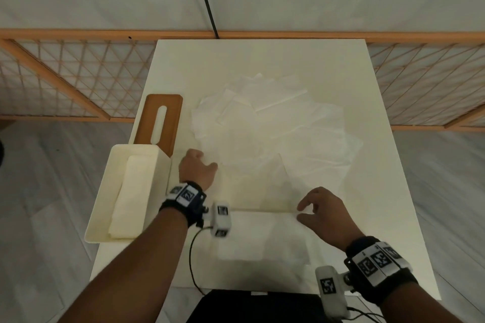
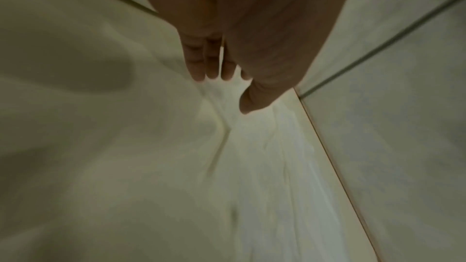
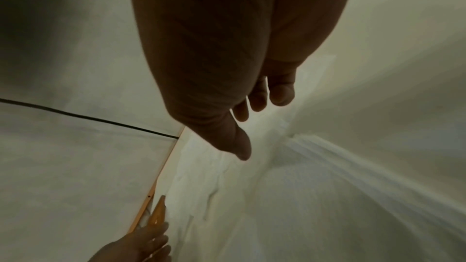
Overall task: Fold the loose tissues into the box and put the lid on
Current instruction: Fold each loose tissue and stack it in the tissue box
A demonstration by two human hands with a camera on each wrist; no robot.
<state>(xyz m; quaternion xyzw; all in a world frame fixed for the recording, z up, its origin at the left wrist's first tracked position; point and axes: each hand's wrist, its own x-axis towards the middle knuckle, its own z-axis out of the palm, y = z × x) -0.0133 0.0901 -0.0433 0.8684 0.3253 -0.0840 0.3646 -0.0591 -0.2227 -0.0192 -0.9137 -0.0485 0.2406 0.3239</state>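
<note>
Fingers (image 2: 199, 61) of the left hand (image 1: 197, 168) reach straight out, tips down on a tissue at the near-left edge of the loose tissue pile (image 1: 273, 128); nothing pinched that I can see, though the wrist view is blurred. Right hand (image 1: 324, 214) hovers slack, fingers spread and lightly bent, holding nothing, just over the right edge of the flat tissue (image 1: 262, 233) lying nearest the person on the table (image 1: 380, 191). Box (image 1: 103, 207) sits at the table's left edge, open, with a folded stack (image 1: 130, 196) already inside; brown slotted lid (image 1: 161, 119) lies just behind it, off the box. Handling guess: tissues are near weightless, limp, thin, easy to tear or crumple, and overlapping sheets will likely drag together. Best taken at a corner or edge with a light fingertip pinch, other hand flat to pin the sheet while folding. Lid looks rigid; grip it by the long sides.
</note>
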